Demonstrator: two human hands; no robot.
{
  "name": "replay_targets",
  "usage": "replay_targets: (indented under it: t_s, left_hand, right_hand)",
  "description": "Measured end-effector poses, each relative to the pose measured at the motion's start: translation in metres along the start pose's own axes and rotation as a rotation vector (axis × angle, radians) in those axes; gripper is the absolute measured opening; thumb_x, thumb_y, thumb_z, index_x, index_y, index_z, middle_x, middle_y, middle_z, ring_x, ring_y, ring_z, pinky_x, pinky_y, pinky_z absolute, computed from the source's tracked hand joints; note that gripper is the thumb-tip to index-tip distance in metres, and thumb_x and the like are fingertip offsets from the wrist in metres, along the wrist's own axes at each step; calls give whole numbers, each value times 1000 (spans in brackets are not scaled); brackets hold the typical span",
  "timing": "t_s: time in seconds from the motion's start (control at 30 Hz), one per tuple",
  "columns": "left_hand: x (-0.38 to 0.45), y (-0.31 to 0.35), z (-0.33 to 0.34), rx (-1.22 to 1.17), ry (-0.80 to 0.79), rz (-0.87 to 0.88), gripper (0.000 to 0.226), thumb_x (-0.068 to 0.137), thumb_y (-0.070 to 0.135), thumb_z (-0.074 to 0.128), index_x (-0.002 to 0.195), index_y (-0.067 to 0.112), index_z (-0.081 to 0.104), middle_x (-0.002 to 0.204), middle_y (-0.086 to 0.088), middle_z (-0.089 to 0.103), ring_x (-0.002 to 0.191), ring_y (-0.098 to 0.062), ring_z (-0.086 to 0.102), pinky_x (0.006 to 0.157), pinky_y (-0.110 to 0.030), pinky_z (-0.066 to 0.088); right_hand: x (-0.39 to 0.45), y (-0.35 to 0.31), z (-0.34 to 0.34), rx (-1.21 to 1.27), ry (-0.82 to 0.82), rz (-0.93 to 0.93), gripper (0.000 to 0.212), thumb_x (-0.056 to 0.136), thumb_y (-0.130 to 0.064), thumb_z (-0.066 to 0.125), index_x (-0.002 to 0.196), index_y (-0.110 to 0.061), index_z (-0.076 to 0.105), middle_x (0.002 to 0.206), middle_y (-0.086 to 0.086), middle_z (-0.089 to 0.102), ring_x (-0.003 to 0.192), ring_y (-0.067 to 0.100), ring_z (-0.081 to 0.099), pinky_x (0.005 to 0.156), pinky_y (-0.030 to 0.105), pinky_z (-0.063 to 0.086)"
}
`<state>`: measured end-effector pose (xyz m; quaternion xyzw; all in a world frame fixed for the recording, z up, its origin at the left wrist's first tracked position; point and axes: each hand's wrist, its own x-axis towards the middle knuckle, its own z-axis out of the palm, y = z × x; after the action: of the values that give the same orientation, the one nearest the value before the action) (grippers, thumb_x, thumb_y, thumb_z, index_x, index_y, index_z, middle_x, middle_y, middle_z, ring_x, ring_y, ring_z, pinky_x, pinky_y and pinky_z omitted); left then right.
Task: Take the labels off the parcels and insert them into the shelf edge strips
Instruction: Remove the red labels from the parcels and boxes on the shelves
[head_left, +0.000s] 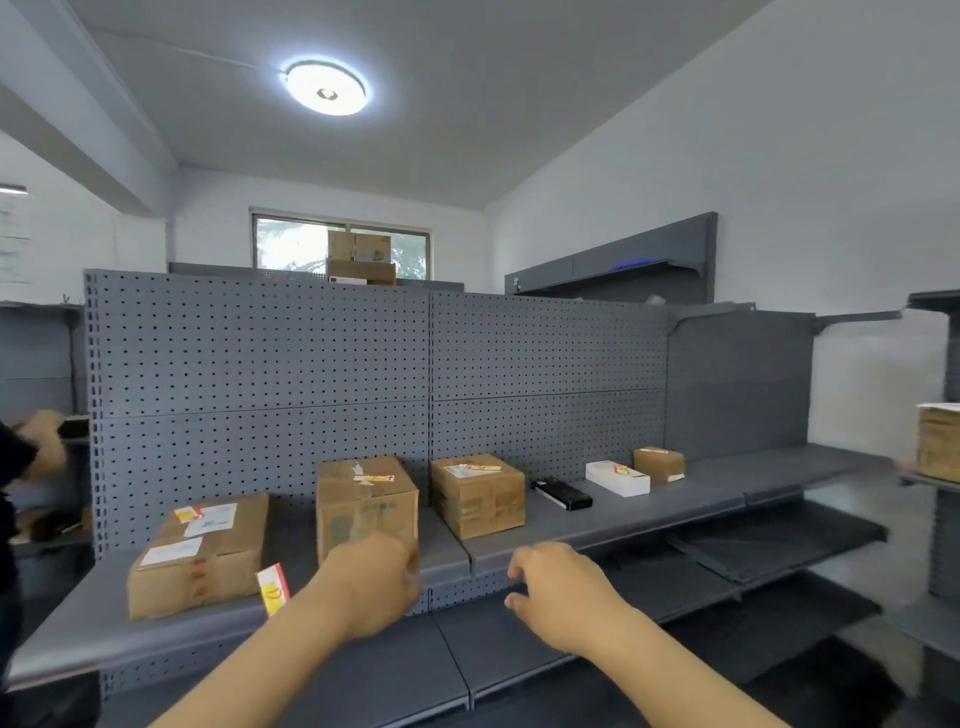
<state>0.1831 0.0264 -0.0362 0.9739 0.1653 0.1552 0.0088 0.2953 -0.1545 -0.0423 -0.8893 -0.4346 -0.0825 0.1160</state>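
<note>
Both hands' fingertips hidden: left hand (370, 584), right hand (563, 592).

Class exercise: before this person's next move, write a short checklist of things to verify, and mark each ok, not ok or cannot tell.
1. Red-and-yellow label seated in the shelf edge strip: not ok, it stands tilted.
2. Left hand holds a label: cannot tell, blurred.
3. Right hand free: ok, no grip on anything.
4. Middle box still labelled: ok.
5. White box still labelled: ok.
</note>
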Motion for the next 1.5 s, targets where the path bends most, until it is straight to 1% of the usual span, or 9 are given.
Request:
replay_targets:
  t_s: [0.13,0.3,0.4,0.57,0.67,1.0,1.2,1.37,1.5]
  left_hand:
    - [67,5,13,23,13,12,22,89,36,48,104,23,58,103,2,67,89,-18,62,86,-36,51]
    - [143,6,27,52,53,30,21,90,37,48,103,23,58,105,3,65,92,-20,62,78,-33,50]
    - [179,3,39,62,32,33,21,90,35,48,103,22,58,107,1,64,95,-22,62,80,-34,50]
    - [245,-16,60,70,35,15,21,88,35,50,101,22,59,107,-1,64,94,-24,62,77,-34,49]
    - [285,-30,73,58,39,13,21,86,35,50,101,23,59,106,0,65,91,-23,62,75,-34,48]
    - [391,-76,102,83,24,-3,21,86,38,49,100,26,57,107,-2,64,92,-23,60,70,-34,42]
    - [443,-93,126,91,-22,-51,24,87,44,50,102,27,57,106,1,63,91,-22,61,76,-36,51]
    - [484,-96,151,86,-57,-117,19,88,43,51,97,27,56,93,5,59,81,-16,54,60,-29,37]
    - [507,-93,169,60,-88,-167,19,90,38,47,100,24,55,103,0,63,88,-21,58,71,-35,47]
  right_hand:
    - [51,41,2,-20,7,10,31,93,-33,54,116,-12,57,119,10,59,111,28,52,92,42,48]
    - [115,81,2,-16,15,0,32,94,-32,52,119,-12,54,122,10,57,112,28,51,92,39,45]
    - [149,98,7,-21,-11,6,32,93,-32,53,119,-12,55,123,10,57,112,28,51,92,38,46]
    - [213,124,21,-22,-39,19,27,92,-26,54,114,-12,59,119,10,59,108,28,54,89,39,49]
    - [254,135,30,-11,-47,37,28,91,-29,56,110,-10,62,115,10,62,103,28,58,87,40,51]
    - [372,166,52,15,-69,42,28,90,-32,57,113,-15,58,116,7,62,103,26,58,85,38,51]
    - [436,183,75,59,-115,-4,26,91,-30,57,112,-15,59,114,6,64,100,26,60,86,40,53]
    - [490,200,96,148,-169,-85,27,89,-31,61,102,-9,67,108,9,68,97,26,62,86,43,53]
    - [524,214,114,239,-229,-171,22,88,-28,64,100,-11,71,108,7,69,97,24,63,88,43,53]
